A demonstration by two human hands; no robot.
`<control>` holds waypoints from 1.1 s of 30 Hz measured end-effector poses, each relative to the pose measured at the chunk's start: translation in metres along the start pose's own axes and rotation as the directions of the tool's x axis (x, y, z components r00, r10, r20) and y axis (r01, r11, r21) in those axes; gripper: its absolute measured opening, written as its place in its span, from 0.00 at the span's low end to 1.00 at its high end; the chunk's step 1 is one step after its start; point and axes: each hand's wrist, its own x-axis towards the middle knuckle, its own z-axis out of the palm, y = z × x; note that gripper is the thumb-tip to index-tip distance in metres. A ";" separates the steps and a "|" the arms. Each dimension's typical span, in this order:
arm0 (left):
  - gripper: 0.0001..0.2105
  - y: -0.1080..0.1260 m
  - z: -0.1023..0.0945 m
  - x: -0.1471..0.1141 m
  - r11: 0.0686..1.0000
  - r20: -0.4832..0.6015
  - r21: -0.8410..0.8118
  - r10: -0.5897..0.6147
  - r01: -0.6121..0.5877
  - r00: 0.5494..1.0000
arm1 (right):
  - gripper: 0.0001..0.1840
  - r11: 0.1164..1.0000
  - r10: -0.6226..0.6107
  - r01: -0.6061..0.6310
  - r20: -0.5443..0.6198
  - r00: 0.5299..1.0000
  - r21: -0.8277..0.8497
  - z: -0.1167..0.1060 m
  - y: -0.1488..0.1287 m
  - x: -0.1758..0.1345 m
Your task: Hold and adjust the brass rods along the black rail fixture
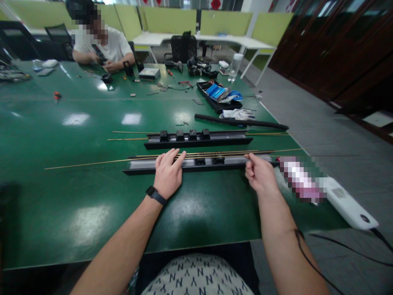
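Far left, one end of the brass rods (190, 156) projects past the near channel (141, 164), which lies lengthwise on the green table (208, 213) before me. My left hand (168, 174) rests over the channel, fingers extended and touching the rods; I cannot tell whether they grip. Beyond it, parallel, sits the far channel (198, 144), carrying four black blocks (179, 135). Between my hands, the rods run above two dark fittings (219, 158) in the near channel. Farther back lie a black tray (211, 102), a white glove (238, 114) and a black strip (241, 122). My right hand (260, 172) has its fingers curled, thumb and forefinger pinched on the rods; the number held cannot be told. At far right, a white power strip (351, 205) lies at the table edge.
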 end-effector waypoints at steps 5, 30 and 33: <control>0.23 0.000 0.000 0.000 1.000 0.001 0.004 0.001 -0.001 1.000 | 0.07 0.999 -0.043 0.045 -0.058 0.997 0.027 -0.001 0.000 0.002; 0.22 0.000 0.001 0.001 1.000 -0.018 0.004 0.005 -0.005 1.000 | 0.10 0.992 -0.126 0.112 -0.319 0.939 -0.062 -0.023 -0.024 0.022; 0.23 0.000 0.001 0.000 1.000 -0.023 0.001 0.008 -0.008 1.000 | 0.11 0.992 -0.125 0.104 -0.365 0.923 -0.075 -0.031 -0.031 0.029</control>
